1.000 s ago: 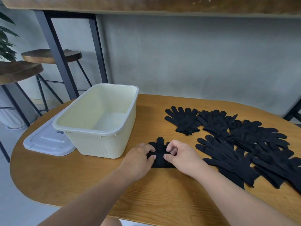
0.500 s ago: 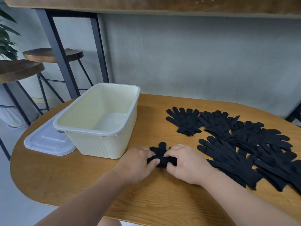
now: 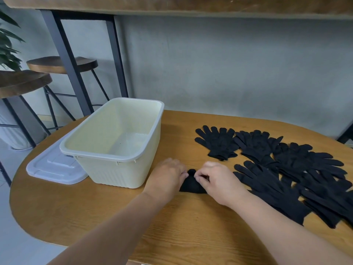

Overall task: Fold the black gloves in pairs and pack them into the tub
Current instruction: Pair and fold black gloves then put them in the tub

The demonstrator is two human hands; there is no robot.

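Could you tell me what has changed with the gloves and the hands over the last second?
The glove pair between the hands has been rolled up: its spread fingers are tucked in, leaving a compact bundle. The left hand and right hand have closed in and still grip it. The tub, lid and loose gloves on the table are unchanged.

Oval wooden table (image 3: 191,236) is carrying cream tub (image 3: 122,157), white lid (image 3: 55,167), folded glove bundle (image 3: 191,185), loose black gloves (image 3: 282,169).
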